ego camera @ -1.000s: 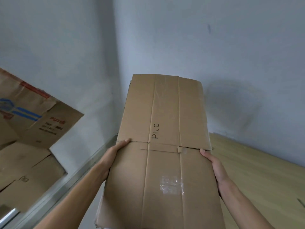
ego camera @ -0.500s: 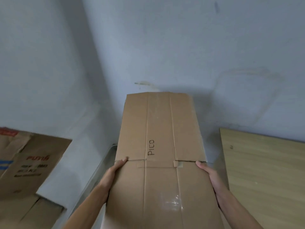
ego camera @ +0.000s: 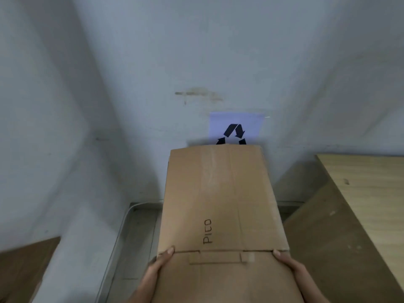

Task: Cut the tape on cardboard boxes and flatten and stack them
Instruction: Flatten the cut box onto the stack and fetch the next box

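Box [ego camera: 220,204]: flattened brown cardboard, held up in front of the person, in the middle of the view, above the floor.
Left hand [ego camera: 160,262]: set on the box's left edge at the crosswise fold. The thumb is laid on the upper face. The fingers are hidden beneath, so the edge is taken to be gripped.
Right hand [ego camera: 286,262]: set on the right edge at the same fold, thumb on top, fingers hidden under the board.
Wall [ego camera: 218,51]: pale and scuffed, met just beyond the box's far end.
Sign [ego camera: 236,127]: white sheet with black recycling arrows, fixed to the wall. Its lower part is covered by the box's far edge.
Tray [ego camera: 135,226]: grey metal, seen on the floor at the left of the box and partly hidden by it.
Table [ego camera: 371,193]: light wood, at the right, near the box's right edge.
Cardboard [ego camera: 26,265]: a brown piece at the lower left, well apart.
Long axis: run away from the person towards the wall, with the far end under the sign.
Lettering: "PICO" is written along that axis.
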The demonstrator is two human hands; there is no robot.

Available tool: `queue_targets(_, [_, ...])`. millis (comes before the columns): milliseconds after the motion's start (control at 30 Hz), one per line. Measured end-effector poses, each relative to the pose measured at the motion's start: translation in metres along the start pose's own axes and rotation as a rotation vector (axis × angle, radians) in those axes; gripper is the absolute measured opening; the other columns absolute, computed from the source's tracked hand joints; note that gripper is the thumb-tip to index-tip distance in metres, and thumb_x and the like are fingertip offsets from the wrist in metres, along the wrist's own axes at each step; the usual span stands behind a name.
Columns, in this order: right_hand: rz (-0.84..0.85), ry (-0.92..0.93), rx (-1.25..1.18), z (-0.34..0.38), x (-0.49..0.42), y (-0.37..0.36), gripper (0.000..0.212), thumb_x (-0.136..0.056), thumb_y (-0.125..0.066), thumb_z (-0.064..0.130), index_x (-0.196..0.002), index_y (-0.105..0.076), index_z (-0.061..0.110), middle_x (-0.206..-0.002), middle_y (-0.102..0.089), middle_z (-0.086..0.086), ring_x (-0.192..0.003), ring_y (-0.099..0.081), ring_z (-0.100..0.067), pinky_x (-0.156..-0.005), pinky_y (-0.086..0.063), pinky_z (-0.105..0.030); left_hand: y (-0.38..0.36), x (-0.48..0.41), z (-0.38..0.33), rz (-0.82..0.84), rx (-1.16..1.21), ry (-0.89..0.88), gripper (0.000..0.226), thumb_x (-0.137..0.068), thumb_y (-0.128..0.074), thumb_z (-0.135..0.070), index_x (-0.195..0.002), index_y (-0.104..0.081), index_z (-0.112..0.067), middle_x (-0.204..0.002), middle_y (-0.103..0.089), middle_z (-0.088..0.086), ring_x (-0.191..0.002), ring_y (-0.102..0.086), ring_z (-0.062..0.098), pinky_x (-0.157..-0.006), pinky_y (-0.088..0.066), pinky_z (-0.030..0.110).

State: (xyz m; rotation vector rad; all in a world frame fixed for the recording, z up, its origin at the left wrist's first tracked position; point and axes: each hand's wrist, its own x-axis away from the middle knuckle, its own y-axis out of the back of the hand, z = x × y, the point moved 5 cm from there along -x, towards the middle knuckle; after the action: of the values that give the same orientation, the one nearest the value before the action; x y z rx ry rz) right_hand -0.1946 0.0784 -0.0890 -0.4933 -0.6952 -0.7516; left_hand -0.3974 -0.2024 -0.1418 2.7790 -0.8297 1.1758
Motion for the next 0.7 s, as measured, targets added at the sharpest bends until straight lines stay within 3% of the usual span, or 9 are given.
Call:
queue_targets(67, [0.028, 0.046, -0.036, -0.019, -0.023, -0.007, 0.084, -0.068, -0.083, -0.005, -0.142, -0.043, -0.011, -0.138, -0.052, -0.03, -0.125, -0.051, -0.043, -0.112, -0.032, -0.051, 0.013, -0.026, 0.025, -0.01, 0.009, 0.028, 0.063, -0.081, -0.082, -0.035, -0.12, -0.064, 0.011, -0.084, -0.075, 0.015, -0.085, -0.069, 0.03, -0.082, -0.051, 0.036])
queue_targets(133, [-0.023, 0.083, 0.034, -0.042, -0.063, 0.004, 0.133, -0.038, -0.103, 0.02, -0.146, -0.033, -0.013, -0.148, -0.042, -0.028, -0.139, -0.039, -0.043, -0.118, -0.025, -0.046, 0.025, -0.053, 0.048, -0.074, 0.05, 0.052, 0.075, -0.062, -0.091, -0.043, -0.116, -0.069, 0.005, -0.09, -0.078, 0.014, -0.091, -0.071, 0.031, -0.076, -0.051, 0.035])
queue_targets(167, [-0.051, 0.101, 0.003, -0.05, -0.073, 0.01, 0.129, -0.042, -0.101, 0.013, -0.146, -0.031, -0.014, -0.151, -0.037, -0.027, -0.142, -0.035, -0.04, -0.119, -0.022, -0.043, 0.03, -0.068, 0.061, -0.098, 0.027, 0.068, 0.084, -0.049, -0.093, -0.049, -0.112, -0.071, 0.001, -0.093, -0.078, 0.012, -0.091, -0.072, 0.029, -0.076, -0.051, 0.034])
queue_targets(200, [0.01, 0.047, -0.085, -0.062, -0.09, 0.006, 0.1, -0.066, -0.088, -0.002, -0.146, -0.03, -0.013, -0.152, -0.036, -0.028, -0.14, -0.036, -0.038, -0.119, -0.021, -0.043, 0.035, -0.082, 0.082, -0.112, 0.024, 0.074, 0.096, -0.033, -0.094, -0.056, -0.11, -0.072, -0.003, -0.095, -0.079, 0.011, -0.094, -0.073, 0.029, -0.08, -0.052, 0.035])
queue_targets(267, [0.024, -0.042, -0.166, -0.083, -0.118, 0.013, 0.072, -0.081, -0.078, 0.002, -0.143, -0.042, -0.004, -0.136, -0.055, -0.029, -0.126, -0.046, -0.036, -0.117, -0.025, -0.05, 0.039, -0.107, 0.109, -0.101, -0.007, 0.077, 0.112, -0.018, -0.093, -0.068, -0.11, -0.074, -0.006, -0.103, -0.078, 0.01, -0.102, -0.071, 0.03, -0.096, -0.051, 0.041])
queue_targets(367, [0.048, -0.161, -0.212, -0.126, -0.154, 0.04, 0.067, -0.077, -0.083, 0.02, -0.132, -0.053, -0.006, -0.097, -0.074, -0.025, -0.109, -0.058, -0.04, -0.091, -0.042, -0.052, 0.048, -0.151, 0.165, -0.123, -0.044, 0.116, 0.122, -0.012, -0.09, -0.074, -0.113, -0.073, -0.007, -0.108, -0.077, 0.011, -0.108, -0.068, 0.033, -0.108, -0.045, 0.049])
queue_targets(467, [0.009, -0.25, -0.148, -0.167, -0.208, 0.064, 0.102, -0.032, -0.104, 0.023, -0.12, -0.06, -0.007, -0.106, -0.072, -0.028, -0.112, -0.059, -0.042, -0.083, -0.043, -0.047, 0.055, -0.202, 0.227, -0.1, -0.056, 0.166, 0.123, -0.021, -0.089, -0.078, -0.122, -0.069, -0.011, -0.116, -0.075, 0.009, -0.113, -0.066, 0.031, -0.111, -0.043, 0.05])
queue_targets(600, [-0.059, -0.146, -0.112, -0.209, -0.283, 0.095, 0.066, -0.055, -0.086, 0.021, -0.112, -0.066, -0.005, -0.095, -0.075, -0.024, -0.095, -0.068, -0.041, -0.075, -0.047, -0.043, 0.065, -0.297, 0.319, -0.1, 0.014, 0.219, 0.111, -0.037, -0.094, -0.069, -0.129, -0.067, -0.014, -0.125, -0.072, 0.007, -0.119, -0.065, 0.032, -0.113, -0.041, 0.051])
queue_targets(700, [-0.105, -0.11, -0.106, -0.24, -0.348, 0.119, 0.059, -0.066, -0.08, 0.005, -0.121, -0.062, -0.01, -0.107, -0.071, -0.03, -0.105, -0.064, -0.043, -0.09, -0.049, -0.049, 0.049, -0.339, 0.333, -0.089, 0.048, 0.186, 0.12, -0.027, -0.095, -0.067, -0.128, -0.068, -0.009, -0.126, -0.071, 0.011, -0.12, -0.064, 0.033, -0.114, -0.04, 0.05])
